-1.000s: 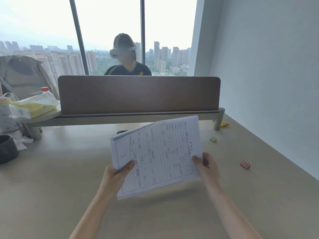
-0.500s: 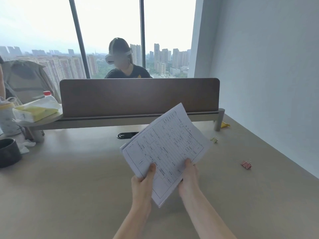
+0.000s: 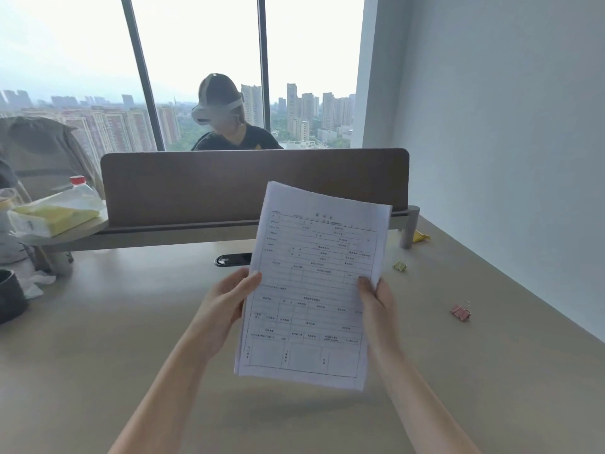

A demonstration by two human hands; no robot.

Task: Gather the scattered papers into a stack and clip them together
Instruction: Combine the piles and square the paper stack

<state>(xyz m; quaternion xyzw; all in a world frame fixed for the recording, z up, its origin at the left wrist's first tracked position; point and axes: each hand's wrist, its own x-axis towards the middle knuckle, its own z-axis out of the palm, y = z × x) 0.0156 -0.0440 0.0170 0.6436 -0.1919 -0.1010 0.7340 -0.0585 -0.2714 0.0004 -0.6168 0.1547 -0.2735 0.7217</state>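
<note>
A stack of printed form papers (image 3: 314, 286) is held upright in portrait above the desk, its bottom edge just over the surface. My left hand (image 3: 226, 303) grips the stack's left edge and my right hand (image 3: 376, 299) grips its right edge. A pink binder clip (image 3: 461, 312) lies on the desk to the right of the papers. A yellow-green binder clip (image 3: 400, 265) lies farther back, and another yellow one (image 3: 420, 236) rests by the shelf leg.
The beige desk (image 3: 98, 355) ends at a brown divider panel (image 3: 229, 181) with a person in a headset behind it. A dark cup (image 3: 9, 298), tissues and a bottle (image 3: 82, 188) crowd the left side. A white wall runs along the right.
The stack has turned from landscape through a diagonal tilt to upright portrait. Both hands have shifted from the bottom edge to the two side edges.
</note>
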